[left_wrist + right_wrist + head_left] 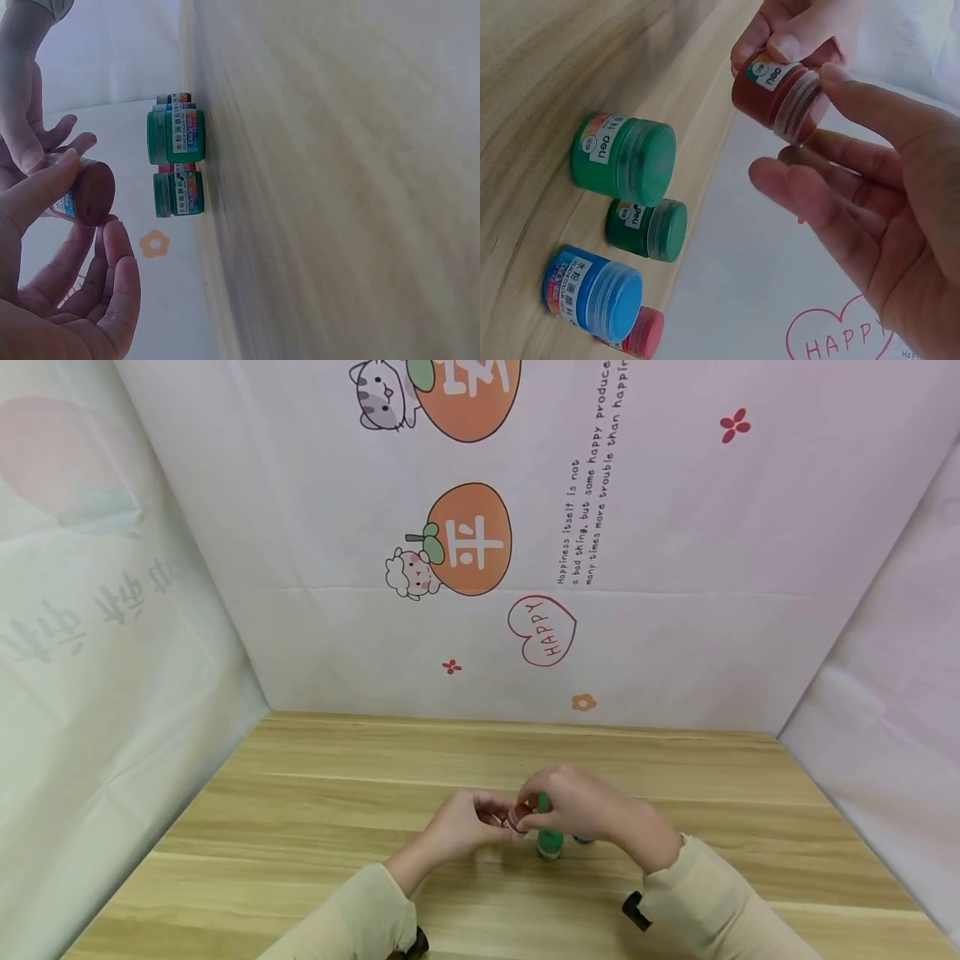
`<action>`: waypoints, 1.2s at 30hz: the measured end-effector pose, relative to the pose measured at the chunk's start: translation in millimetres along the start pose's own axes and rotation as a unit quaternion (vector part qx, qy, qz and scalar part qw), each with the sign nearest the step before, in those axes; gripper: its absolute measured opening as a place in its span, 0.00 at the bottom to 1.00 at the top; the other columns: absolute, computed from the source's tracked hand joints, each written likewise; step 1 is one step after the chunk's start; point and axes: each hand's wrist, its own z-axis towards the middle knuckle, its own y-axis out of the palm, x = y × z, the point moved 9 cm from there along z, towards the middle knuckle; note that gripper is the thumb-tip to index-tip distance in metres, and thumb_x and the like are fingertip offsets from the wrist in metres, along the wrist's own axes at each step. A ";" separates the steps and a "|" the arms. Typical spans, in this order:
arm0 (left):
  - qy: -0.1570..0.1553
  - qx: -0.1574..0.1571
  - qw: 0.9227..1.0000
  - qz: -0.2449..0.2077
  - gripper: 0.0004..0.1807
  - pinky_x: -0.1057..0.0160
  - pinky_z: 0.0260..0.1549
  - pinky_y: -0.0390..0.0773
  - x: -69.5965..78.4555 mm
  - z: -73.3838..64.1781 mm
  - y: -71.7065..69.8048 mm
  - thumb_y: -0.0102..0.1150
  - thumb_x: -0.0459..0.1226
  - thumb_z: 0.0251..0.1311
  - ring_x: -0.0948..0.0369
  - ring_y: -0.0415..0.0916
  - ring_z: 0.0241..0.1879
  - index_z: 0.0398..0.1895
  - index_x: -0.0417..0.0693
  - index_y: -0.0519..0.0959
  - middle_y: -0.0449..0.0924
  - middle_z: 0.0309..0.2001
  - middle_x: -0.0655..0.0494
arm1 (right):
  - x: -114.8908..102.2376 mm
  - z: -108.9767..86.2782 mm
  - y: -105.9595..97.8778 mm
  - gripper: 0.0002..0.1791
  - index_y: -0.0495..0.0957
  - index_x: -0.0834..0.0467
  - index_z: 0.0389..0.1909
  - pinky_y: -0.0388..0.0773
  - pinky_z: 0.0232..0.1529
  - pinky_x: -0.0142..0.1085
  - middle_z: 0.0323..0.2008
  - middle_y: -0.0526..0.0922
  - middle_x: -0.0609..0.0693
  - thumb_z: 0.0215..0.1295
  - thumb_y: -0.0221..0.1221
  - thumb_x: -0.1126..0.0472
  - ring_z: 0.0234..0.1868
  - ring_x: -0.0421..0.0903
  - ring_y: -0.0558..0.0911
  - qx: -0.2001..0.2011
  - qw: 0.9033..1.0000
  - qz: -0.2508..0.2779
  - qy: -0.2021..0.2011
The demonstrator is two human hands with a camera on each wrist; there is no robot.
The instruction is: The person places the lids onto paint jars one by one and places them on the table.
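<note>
Above the table, my left hand [467,822] holds a small brown paint jar [766,94] by its body, tilted on its side. Its thumb lies along the label in the left wrist view. My right hand [900,195] is at the clear-rimmed lid [799,109], which sits on the jar. The right thumb touches the lid's upper edge and the index fingertip is at its lower edge, pinching it; the other fingers spread below. Close by the right hand stands a green paint jar [550,843].
On the wooden table [315,843], a large green jar [622,157], a darker green jar [646,229], a blue jar [592,292] and a red jar [646,334] stand in a group. A printed white sheet [675,635] rises behind the table.
</note>
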 end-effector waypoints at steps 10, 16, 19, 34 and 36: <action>-0.014 -0.002 1.000 -0.009 0.20 0.66 0.37 0.80 -0.2 -2.7 -2.4 0.78 0.37 0.54 0.62 0.80 0.37 0.49 0.40 0.87 0.85 0.36 0.59 | -5.7 -3.3 0.6 0.18 0.85 0.62 0.54 0.82 0.39 0.28 0.45 0.86 0.49 0.63 0.69 0.72 0.38 0.38 0.85 -0.028 0.997 0.052 -0.051; -0.016 -0.006 1.000 -0.013 0.19 0.65 0.38 0.81 -2.2 -2.4 -2.1 0.78 0.39 0.56 0.60 0.81 0.39 0.50 0.44 0.87 0.85 0.38 0.60 | -0.3 -3.5 -1.9 0.11 0.88 0.57 0.48 0.79 0.34 0.29 0.41 0.85 0.43 0.71 0.66 0.56 0.32 0.33 0.79 -0.023 0.999 0.046 -0.008; -0.015 -0.006 1.000 -0.013 0.19 0.64 0.38 0.81 -2.4 -1.8 -1.9 0.78 0.40 0.56 0.60 0.81 0.39 0.50 0.45 0.88 0.86 0.38 0.60 | 3.3 -4.4 -2.7 0.14 0.87 0.56 0.48 0.79 0.34 0.30 0.42 0.85 0.43 0.71 0.66 0.52 0.32 0.34 0.79 -0.015 0.999 0.044 0.004; -0.016 -0.016 0.999 -0.029 0.17 0.64 0.38 0.80 1.2 -2.2 1.8 0.77 0.39 0.57 0.60 0.81 0.38 0.50 0.47 0.88 0.86 0.38 0.59 | -9.5 -6.8 -4.0 0.14 0.87 0.59 0.50 0.84 0.46 0.35 0.50 0.83 0.48 0.65 0.67 0.72 0.47 0.40 0.83 -0.023 0.993 0.086 -0.071; -0.017 -0.014 0.999 -0.029 0.18 0.65 0.38 0.80 1.2 -2.3 1.6 0.77 0.39 0.57 0.61 0.80 0.38 0.51 0.47 0.88 0.86 0.39 0.60 | -8.2 -6.8 -4.0 0.13 0.87 0.59 0.51 0.83 0.45 0.34 0.49 0.83 0.47 0.66 0.68 0.69 0.46 0.39 0.83 -0.020 0.994 0.088 -0.059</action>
